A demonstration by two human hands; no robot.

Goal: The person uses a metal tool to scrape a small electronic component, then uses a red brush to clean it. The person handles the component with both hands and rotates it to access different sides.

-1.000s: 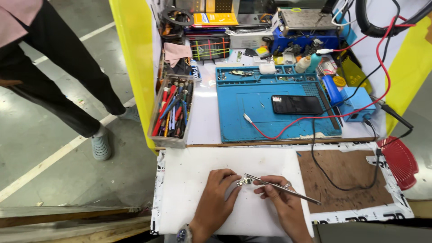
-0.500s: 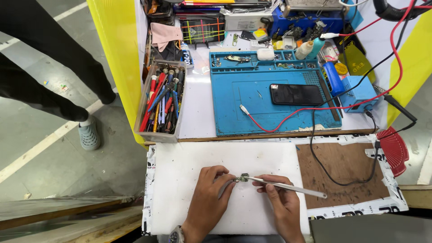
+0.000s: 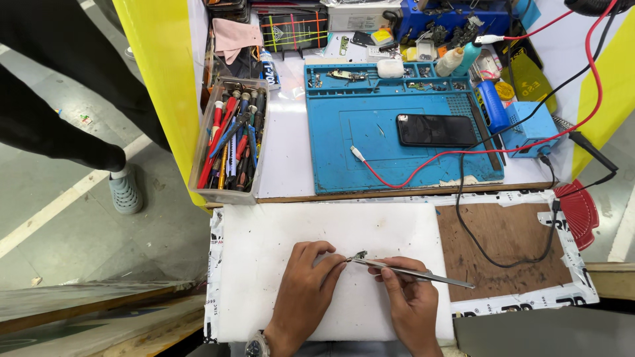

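My left hand (image 3: 305, 291) rests on a white foam pad (image 3: 264, 251), fingertips pinching a small metal part (image 3: 360, 255). My right hand (image 3: 410, 301) holds metal tweezers (image 3: 413, 272) whose tips meet that same small part. The tweezers' back end points right toward a brown board (image 3: 509, 238). A wristwatch (image 3: 254, 345) sits on my left wrist.
A blue work mat (image 3: 370, 152) behind the pad carries a black phone (image 3: 436, 129) and red and black cables. A clear bin of screwdrivers and pens (image 3: 231, 139) stands at the left. Another person's legs and grey shoe (image 3: 124, 192) are on the floor at left.
The view has shifted down and closer. Both hands stay together on the pad, the small part and tweezers tips held slightly lower between them.
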